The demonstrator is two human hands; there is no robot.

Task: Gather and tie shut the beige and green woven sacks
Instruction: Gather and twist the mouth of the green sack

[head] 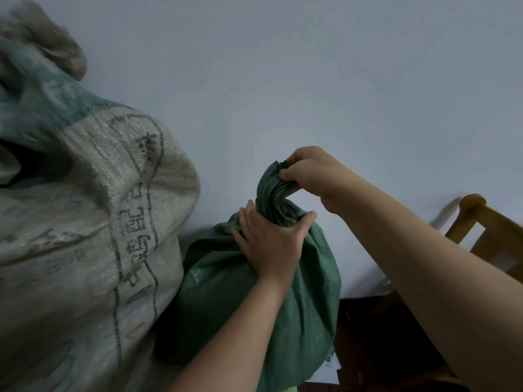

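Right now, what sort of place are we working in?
Likely an indoor room used for storage: bare pale wall, large printed beige woven sack beside green woven sack, brown wooden chair-like frame.

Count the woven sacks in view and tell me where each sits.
2. The green sack stands at centre, left hand gripping its neck, right hand pinching its gathered top. The beige sack stands to its left. More may be hidden behind them.
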